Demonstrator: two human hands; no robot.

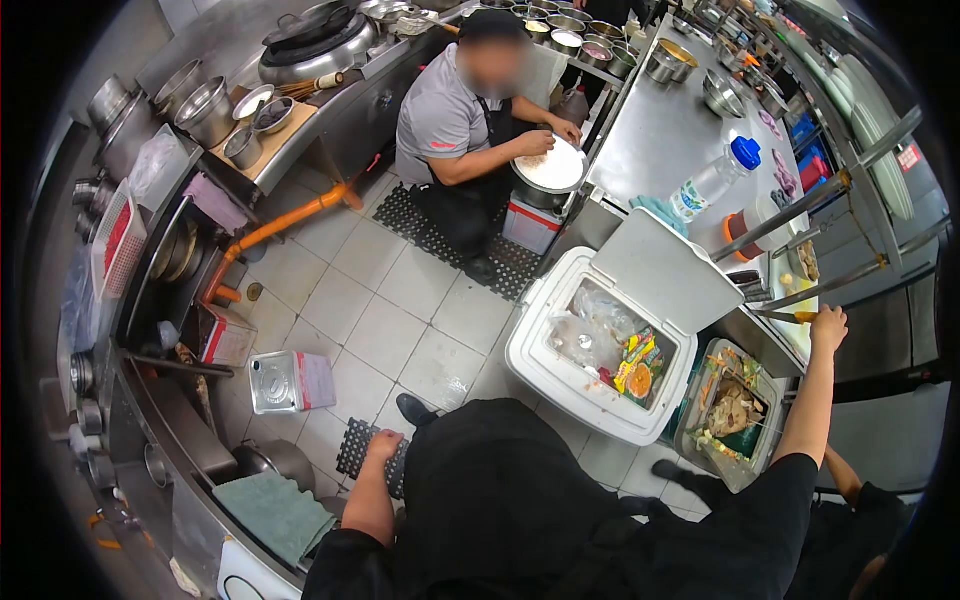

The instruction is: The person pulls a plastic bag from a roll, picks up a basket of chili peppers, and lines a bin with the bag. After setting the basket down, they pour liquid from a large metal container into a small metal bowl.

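Low in front of the counter on the left, my left hand (382, 445) hangs beside my body with its fingers curled and nothing visible in them. My right hand (828, 328) reaches far to the right, its fingers closed at the yellow-brown end of a slim tool (803, 317) by the cutting board's near edge. The tool's exact kind is too small to make out. Beyond it lies the white cutting board (797, 290) with yellowish bits on it. Under my right arm stands a bin (745, 462) of food scraps.
A white bin (540, 345) with its lid raised holds plastic bags and wrappers. A seated co-worker (455, 130) handles a pot (553, 172) of white contents. A square tin (280, 383) stands on the tiled floor. Another person's arm (843, 475) shows at lower right.
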